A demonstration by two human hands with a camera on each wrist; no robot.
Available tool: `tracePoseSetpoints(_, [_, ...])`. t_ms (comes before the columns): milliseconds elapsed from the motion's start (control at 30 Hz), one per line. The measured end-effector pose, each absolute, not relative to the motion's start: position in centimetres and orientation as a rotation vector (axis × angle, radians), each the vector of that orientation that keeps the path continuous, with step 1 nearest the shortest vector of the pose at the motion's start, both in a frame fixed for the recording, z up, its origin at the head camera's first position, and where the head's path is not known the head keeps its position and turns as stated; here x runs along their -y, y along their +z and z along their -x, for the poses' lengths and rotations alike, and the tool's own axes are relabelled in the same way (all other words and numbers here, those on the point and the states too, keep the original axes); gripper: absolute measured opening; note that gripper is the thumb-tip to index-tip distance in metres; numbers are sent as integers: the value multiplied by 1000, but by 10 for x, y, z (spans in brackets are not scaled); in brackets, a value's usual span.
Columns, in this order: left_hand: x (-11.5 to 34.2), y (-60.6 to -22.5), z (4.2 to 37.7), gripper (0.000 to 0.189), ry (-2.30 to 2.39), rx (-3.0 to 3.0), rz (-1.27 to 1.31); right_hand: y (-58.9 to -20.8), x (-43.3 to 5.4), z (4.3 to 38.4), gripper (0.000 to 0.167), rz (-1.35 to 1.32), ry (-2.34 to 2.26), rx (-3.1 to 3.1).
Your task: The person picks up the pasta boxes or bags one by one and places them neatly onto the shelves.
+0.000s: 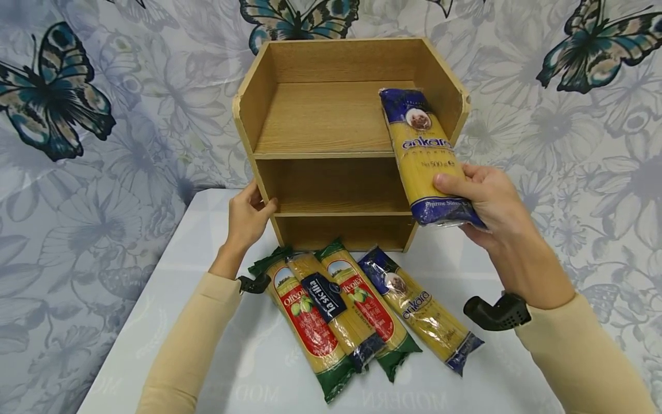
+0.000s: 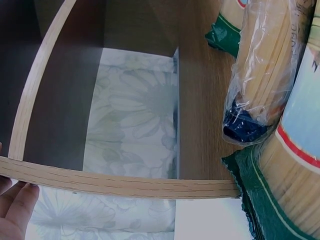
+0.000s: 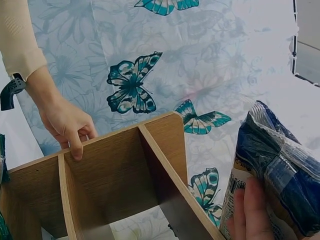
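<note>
My right hand (image 1: 496, 213) holds a yellow and blue spaghetti packet (image 1: 424, 155), thumb across its front and fingers behind. The packet tilts in front of the right side of a small wooden shelf unit (image 1: 331, 118). At the unit's left side panel, my left hand (image 1: 247, 217) grips the edge, its thumb on the front near the lower shelf board. The right wrist view also catches the left hand (image 3: 67, 122) on that edge and the dark blue end of the held packet (image 3: 280, 170). Only fingertips (image 2: 22, 205) of the left hand show in the left wrist view.
Several spaghetti packets lie on the white table (image 1: 217, 345) before the unit: two green-ended ones (image 1: 310, 325), a clear one with a dark label (image 1: 336, 310) between them, and a yellow and blue one (image 1: 429, 316) to the right. A butterfly-patterned cloth (image 1: 129, 172) hangs behind.
</note>
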State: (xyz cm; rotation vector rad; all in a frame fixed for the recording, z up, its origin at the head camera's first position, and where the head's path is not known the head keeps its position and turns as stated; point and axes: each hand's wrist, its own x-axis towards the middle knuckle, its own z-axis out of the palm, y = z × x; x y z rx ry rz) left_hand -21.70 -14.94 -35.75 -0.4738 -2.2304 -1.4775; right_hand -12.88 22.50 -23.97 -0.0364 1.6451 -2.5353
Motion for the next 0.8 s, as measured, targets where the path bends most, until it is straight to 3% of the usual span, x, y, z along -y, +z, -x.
tracePoseSetpoints(167, [149,-358,217,50,-1484,2219,474,-238,-226,134,21,15,-2529,-1626])
tracePoseSetpoints(267, [149,-358,217,49,-1492,2217,472,-239,-227,134,22,61,-2514,-1628])
tracePoseSetpoints(500, [149,-358,216,49,-1485,2226,473,-243,-226,122,48,225,-2503,-1651])
tracePoseSetpoints(800, [149,-358,217,50,-1486,2224,472,-244,-221,88,66,516,-2430,-1833])
